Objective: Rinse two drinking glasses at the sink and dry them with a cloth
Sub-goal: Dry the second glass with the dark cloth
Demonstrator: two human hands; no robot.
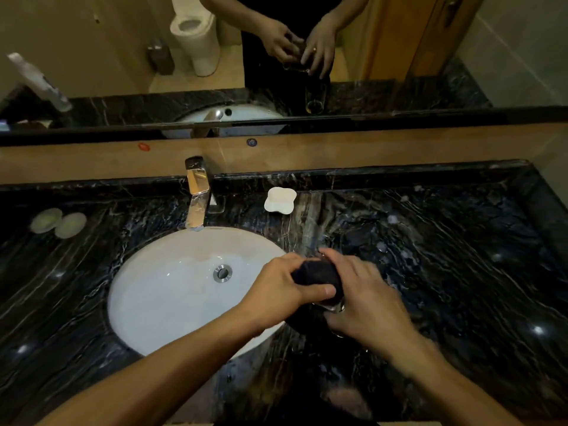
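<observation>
My left hand (pixel 276 290) and my right hand (pixel 365 296) meet just right of the white sink (pixel 144 272), above the dark marble counter (pixel 461 272). A dark cloth (pixel 319 272) is bunched over a clear drinking glass (pixel 333 306); only the glass's lower edge shows. My left hand grips the cloth with its thumb across it. My right hand's fingers curl around the glass from the right. A second clear glass (pixel 312 216) stands faintly visible on the counter behind my hands. Its reflection (pixel 315 99) is plainer in the mirror.
A chrome faucet (pixel 196 195) stands behind the sink and no water is running. A white soap dish (pixel 280 200) sits to its right. Two pale round pads (pixel 58 222) lie at the far left. A mirror (pixel 92 72) spans the back wall.
</observation>
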